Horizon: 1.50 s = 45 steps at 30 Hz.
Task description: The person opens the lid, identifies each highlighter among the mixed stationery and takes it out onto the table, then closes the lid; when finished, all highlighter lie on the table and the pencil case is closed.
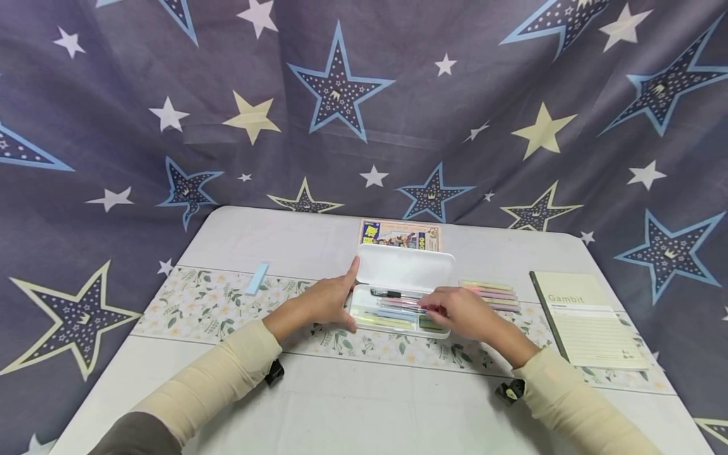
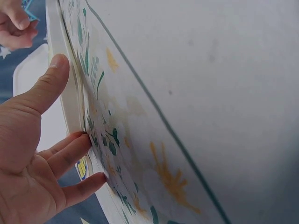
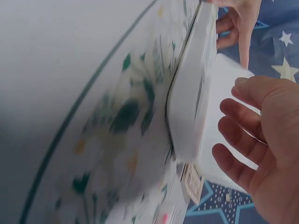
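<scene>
A white pencil case point(image 1: 406, 265) stands with its lid raised at the back. Inside lie a black-ended pen point(image 1: 392, 293), several pastel pens point(image 1: 389, 318) and a small dark green piece at the right end. My left hand point(image 1: 330, 300) rests at the case's left side, thumb by the front corner and fingers spread, as the left wrist view shows too. Over the right half of the case hovers my right hand point(image 1: 463, 313), its fingers loosely bent. In the right wrist view nothing shows between those fingers, and the case point(image 3: 189, 100) is seen from its side.
Several pastel pens point(image 1: 490, 296) lie in a row right of the case. Farther right is a notebook point(image 1: 588, 322) marked Gambit. A light blue strip point(image 1: 258, 279) lies to the left, and a colourful printed card point(image 1: 400, 235) behind the lid. A starred curtain point(image 1: 341, 164) hangs behind the table.
</scene>
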Motion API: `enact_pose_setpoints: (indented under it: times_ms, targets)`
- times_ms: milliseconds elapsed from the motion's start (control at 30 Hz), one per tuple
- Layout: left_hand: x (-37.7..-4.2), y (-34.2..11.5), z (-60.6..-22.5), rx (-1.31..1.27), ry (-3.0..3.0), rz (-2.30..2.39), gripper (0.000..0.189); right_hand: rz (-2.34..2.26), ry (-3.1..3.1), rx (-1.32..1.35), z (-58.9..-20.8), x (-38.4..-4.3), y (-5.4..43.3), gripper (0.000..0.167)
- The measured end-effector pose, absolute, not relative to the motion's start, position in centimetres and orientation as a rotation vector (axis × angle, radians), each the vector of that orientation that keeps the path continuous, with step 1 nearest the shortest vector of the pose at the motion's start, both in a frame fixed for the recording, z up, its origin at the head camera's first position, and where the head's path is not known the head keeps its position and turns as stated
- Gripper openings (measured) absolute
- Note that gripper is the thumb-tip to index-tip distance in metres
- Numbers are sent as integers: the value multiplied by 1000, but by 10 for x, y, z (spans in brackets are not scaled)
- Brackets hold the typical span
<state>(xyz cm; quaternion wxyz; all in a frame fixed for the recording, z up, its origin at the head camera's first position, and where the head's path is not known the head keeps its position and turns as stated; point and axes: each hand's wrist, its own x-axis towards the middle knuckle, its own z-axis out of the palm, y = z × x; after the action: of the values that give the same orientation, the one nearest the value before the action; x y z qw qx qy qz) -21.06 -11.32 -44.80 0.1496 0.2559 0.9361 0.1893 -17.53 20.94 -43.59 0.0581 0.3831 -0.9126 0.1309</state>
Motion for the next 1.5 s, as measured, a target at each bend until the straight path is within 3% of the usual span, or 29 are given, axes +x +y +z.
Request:
enact_pose_setpoints:
  times_ms: [1167, 1500]
  targets:
    - [-210, -113, -448, 751, 2689, 544, 154, 333, -2825, 1392, -442, -173, 173, 21]
    - [-211, -113, -448, 748, 2683, 545, 155, 358, -2844, 1327, -441, -170, 175, 23]
